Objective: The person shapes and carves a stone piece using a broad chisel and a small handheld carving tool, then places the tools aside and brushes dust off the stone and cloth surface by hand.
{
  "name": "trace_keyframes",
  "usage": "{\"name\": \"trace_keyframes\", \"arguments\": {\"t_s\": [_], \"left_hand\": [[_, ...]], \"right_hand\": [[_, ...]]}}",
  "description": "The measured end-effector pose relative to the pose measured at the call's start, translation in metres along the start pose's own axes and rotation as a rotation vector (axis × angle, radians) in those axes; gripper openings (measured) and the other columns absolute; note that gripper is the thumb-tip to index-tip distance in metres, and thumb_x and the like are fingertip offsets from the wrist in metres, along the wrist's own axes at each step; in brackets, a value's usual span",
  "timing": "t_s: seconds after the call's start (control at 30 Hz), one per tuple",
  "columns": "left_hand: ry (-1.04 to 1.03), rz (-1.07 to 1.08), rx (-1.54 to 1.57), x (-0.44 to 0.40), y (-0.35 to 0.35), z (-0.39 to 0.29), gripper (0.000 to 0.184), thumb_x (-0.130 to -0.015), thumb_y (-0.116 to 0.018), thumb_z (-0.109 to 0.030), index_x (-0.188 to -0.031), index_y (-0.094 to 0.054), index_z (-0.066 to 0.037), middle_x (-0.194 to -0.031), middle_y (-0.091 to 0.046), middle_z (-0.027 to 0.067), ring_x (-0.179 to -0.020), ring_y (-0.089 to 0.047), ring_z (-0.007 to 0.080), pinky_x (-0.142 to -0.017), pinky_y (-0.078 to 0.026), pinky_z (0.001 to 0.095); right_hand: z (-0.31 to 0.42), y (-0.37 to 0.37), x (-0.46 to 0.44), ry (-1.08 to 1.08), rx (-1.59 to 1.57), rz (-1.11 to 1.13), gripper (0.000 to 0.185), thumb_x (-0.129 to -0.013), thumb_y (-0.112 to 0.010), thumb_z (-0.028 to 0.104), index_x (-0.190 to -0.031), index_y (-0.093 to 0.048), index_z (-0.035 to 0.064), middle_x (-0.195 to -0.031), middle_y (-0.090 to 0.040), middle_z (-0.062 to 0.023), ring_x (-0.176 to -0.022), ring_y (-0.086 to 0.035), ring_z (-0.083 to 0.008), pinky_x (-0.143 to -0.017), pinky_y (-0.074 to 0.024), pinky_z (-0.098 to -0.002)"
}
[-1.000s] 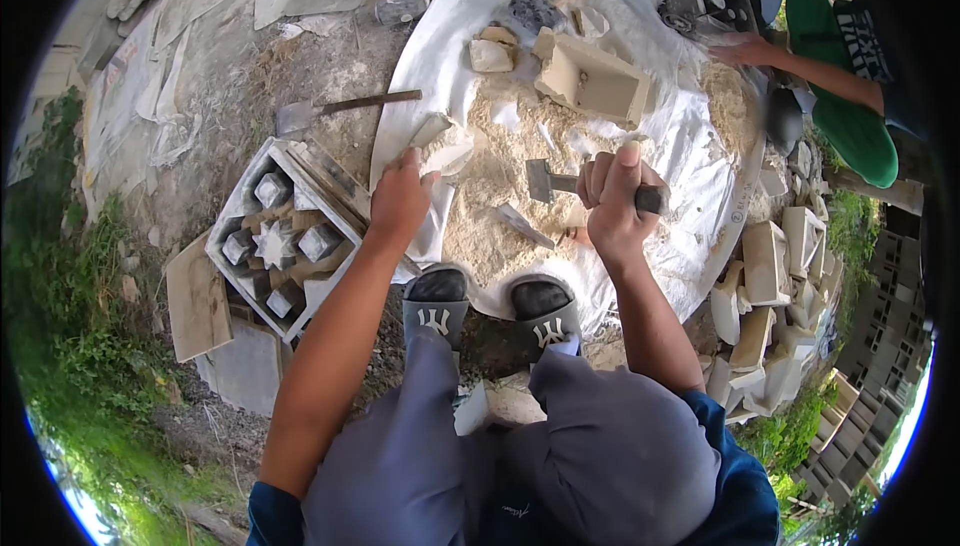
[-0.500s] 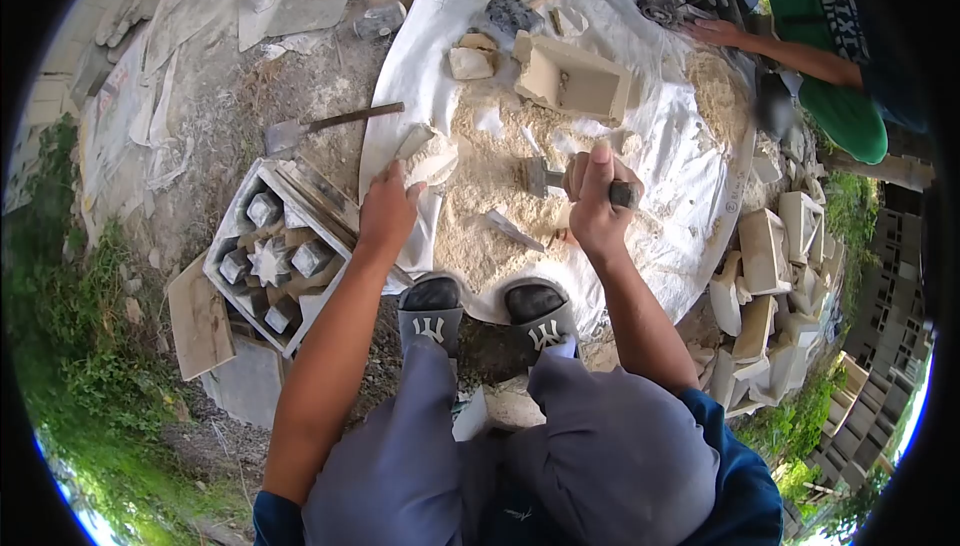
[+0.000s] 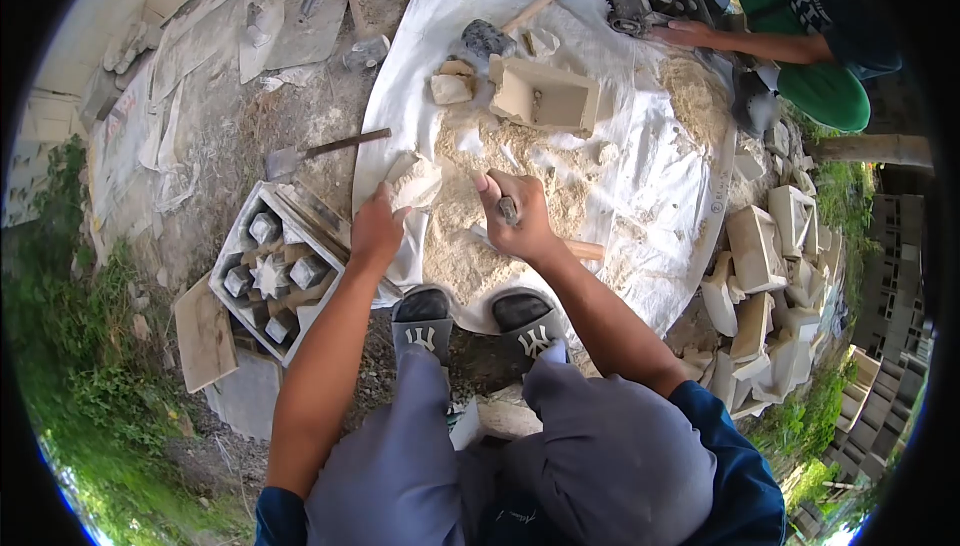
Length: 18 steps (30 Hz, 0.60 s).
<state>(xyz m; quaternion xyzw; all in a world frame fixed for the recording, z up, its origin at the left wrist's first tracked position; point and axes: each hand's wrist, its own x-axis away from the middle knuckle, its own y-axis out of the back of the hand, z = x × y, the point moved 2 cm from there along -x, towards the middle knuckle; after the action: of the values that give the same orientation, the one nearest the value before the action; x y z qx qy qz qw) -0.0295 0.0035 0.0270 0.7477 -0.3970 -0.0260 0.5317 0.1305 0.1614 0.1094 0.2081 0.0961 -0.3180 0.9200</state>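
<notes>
Standing left of the white woven sheet [image 3: 650, 221], a hexagonal mould [image 3: 268, 274] holds faceted blocks round a star, and the left hand [image 3: 376, 231] grips the edge of a pale, jagged chunk [image 3: 416, 183] over the sheet's left side. Just beside it, above crumbly tan powder [image 3: 455, 261], the right hand [image 3: 518, 214] clenches a handle [image 3: 509, 211] seen end-on, hiding its head, while the forearm crosses a wooden shaft [image 3: 585, 249]. Farther right come a thick-walled open box [image 3: 545, 94], a co-worker's hand [image 3: 688, 34] and heaped angular castings [image 3: 757, 251].
</notes>
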Motion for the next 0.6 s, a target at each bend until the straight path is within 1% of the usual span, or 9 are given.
{"name": "trace_keyframes", "arguments": {"t_s": [0.03, 0.07, 0.13, 0.17, 0.2, 0.27, 0.37, 0.5, 0.6], "left_hand": [[-0.005, -0.006, -0.003, 0.002, 0.000, -0.001, 0.051, -0.088, -0.071, -0.020, -0.127, -0.049, 0.004, -0.115, -0.062, 0.0299, -0.105, -0.061, 0.0465, -0.088, -0.050, 0.0495], [-0.006, -0.024, -0.021, 0.005, 0.001, -0.003, 0.051, -0.088, -0.071, -0.021, -0.127, -0.049, 0.003, -0.114, -0.063, 0.0296, -0.104, -0.061, 0.0468, -0.087, -0.050, 0.0498], [-0.007, -0.050, -0.042, 0.012, -0.001, -0.002, 0.052, -0.087, -0.071, -0.022, -0.127, -0.049, 0.002, -0.113, -0.064, 0.0293, -0.103, -0.061, 0.0470, -0.086, -0.050, 0.0500], [-0.035, -0.090, -0.035, 0.015, -0.002, -0.003, 0.051, -0.087, -0.072, -0.023, -0.127, -0.050, 0.001, -0.105, -0.065, 0.0298, -0.099, -0.062, 0.0468, -0.083, -0.050, 0.0502], [-0.063, -0.129, -0.028, 0.018, 0.000, -0.005, 0.051, -0.086, -0.073, -0.023, -0.126, -0.051, 0.000, -0.097, -0.066, 0.0303, -0.095, -0.064, 0.0465, -0.080, -0.050, 0.0505], [-0.079, -0.145, -0.003, 0.024, 0.003, -0.008, 0.051, -0.085, -0.073, -0.023, -0.126, -0.052, 0.000, -0.095, -0.067, 0.0297, -0.094, -0.064, 0.0464, -0.079, -0.051, 0.0502], [-0.107, -0.177, 0.036, 0.032, 0.013, -0.021, 0.053, -0.084, -0.075, -0.023, -0.127, -0.053, -0.001, -0.093, -0.067, 0.0290, -0.092, -0.065, 0.0458, -0.078, -0.051, 0.0496], [-0.168, -0.204, 0.055, 0.047, 0.024, -0.041, 0.054, -0.083, -0.076, -0.024, -0.127, -0.053, -0.001, -0.088, -0.067, 0.0290, -0.088, -0.066, 0.0446, -0.077, -0.051, 0.0492], [-0.227, -0.256, 0.022, 0.056, 0.021, -0.048, 0.054, -0.083, -0.076, -0.024, -0.127, -0.054, -0.001, -0.087, -0.067, 0.0297, -0.087, -0.066, 0.0445, -0.077, -0.051, 0.0490]], "right_hand": [[0.000, -0.001, 0.002, 0.029, 0.016, -0.007, 0.036, -0.097, -0.058, 0.018, -0.067, -0.051, -0.0004, -0.058, -0.046, -0.0191, -0.046, -0.047, -0.0344, -0.048, -0.0366, -0.0404], [-0.001, -0.001, 0.003, 0.036, 0.015, -0.012, 0.036, -0.097, -0.058, 0.018, -0.067, -0.051, -0.0004, -0.058, -0.046, -0.0191, -0.046, -0.047, -0.0344, -0.048, -0.0366, -0.0404], [0.000, 0.000, 0.003, 0.014, 0.000, -0.022, 0.036, -0.097, -0.058, 0.018, -0.067, -0.050, -0.0002, -0.055, -0.045, -0.0190, -0.045, -0.043, -0.0338, -0.047, -0.0359, -0.0397], [-0.001, 0.001, 0.001, 0.021, -0.003, -0.026, 0.036, -0.097, -0.058, 0.018, -0.067, -0.050, -0.0002, -0.055, -0.045, -0.0190, -0.045, -0.043, -0.0338, -0.047, -0.0359, -0.0397], [-0.003, 0.002, -0.001, -0.002, 0.001, -0.057, 0.037, -0.098, -0.058, 0.018, -0.067, -0.050, -0.0003, -0.054, -0.044, -0.0189, -0.044, -0.040, -0.0317, -0.046, -0.0352, -0.0393], [-0.005, 0.004, -0.005, -0.018, 0.003, -0.093, 0.037, -0.098, -0.057, 0.018, -0.067, -0.050, -0.0004, -0.053, -0.043, -0.0189, -0.043, -0.037, -0.0297, -0.046, -0.0345, -0.0388], [-0.008, 0.010, -0.007, -0.085, -0.031, -0.131, 0.040, -0.100, -0.057, 0.020, -0.066, -0.050, -0.0010, -0.050, -0.043, -0.0169, -0.044, -0.034, -0.0200, -0.045, -0.0327, -0.0376], [-0.007, 0.022, 0.003, -0.052, -0.067, -0.173, 0.041, -0.100, -0.056, 0.020, -0.065, -0.050, -0.0009, -0.049, -0.043, -0.0163, -0.044, -0.034, -0.0196, -0.045, -0.0324, -0.0376], [-0.010, 0.027, 0.017, -0.041, -0.080, -0.150, 0.041, -0.101, -0.054, 0.020, -0.065, -0.050, -0.0007, -0.050, -0.043, -0.0167, -0.043, -0.035, -0.0196, -0.045, -0.0326, -0.0374]]}}
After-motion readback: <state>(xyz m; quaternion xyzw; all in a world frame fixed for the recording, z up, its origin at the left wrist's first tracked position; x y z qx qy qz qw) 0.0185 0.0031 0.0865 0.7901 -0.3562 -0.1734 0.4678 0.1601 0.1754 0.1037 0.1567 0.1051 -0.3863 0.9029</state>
